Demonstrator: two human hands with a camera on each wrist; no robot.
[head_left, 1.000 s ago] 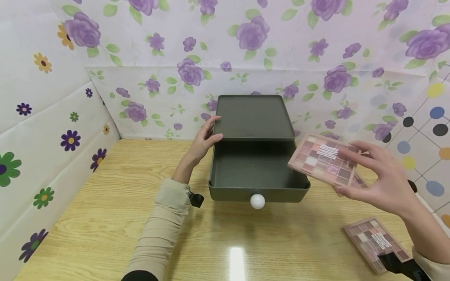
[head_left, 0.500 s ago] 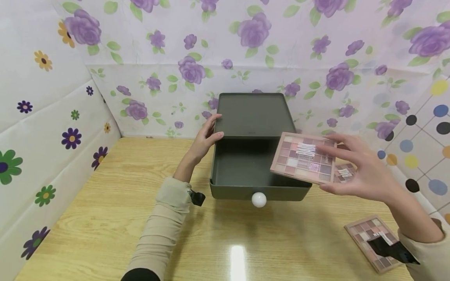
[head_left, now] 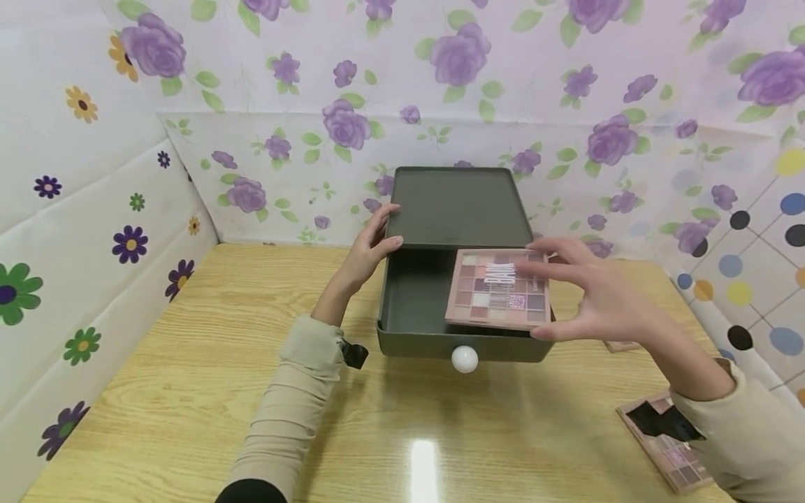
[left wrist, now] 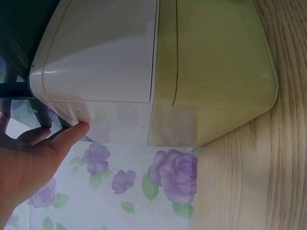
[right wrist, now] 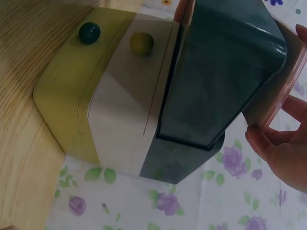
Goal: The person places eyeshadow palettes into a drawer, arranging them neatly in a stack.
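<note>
Head cam only gets the dark green top drawer (head_left: 411, 293) and its white knob (head_left: 465, 359); the right wrist cam shows a cream drawer (right wrist: 127, 91) and a yellow drawer (right wrist: 67, 81) stacked below. Right hand (head_left: 588, 288) has a makeup palette (head_left: 487, 297) pinched between thumb and fingers, tilted over the right half of the pulled-out top one. It's flat and pink, a grid of browns and pinks, white lettering across it. Left hand (head_left: 367, 250) rests against the cabinet's (head_left: 459, 206) left side, thumb and fingers apart. Second palette (head_left: 679, 461) lies toward the wood-grain table's (head_left: 189, 391) right edge, partly behind the sleeve (head_left: 742, 419). Purple-rose sheet (head_left: 251, 84) along the back edge.
</note>
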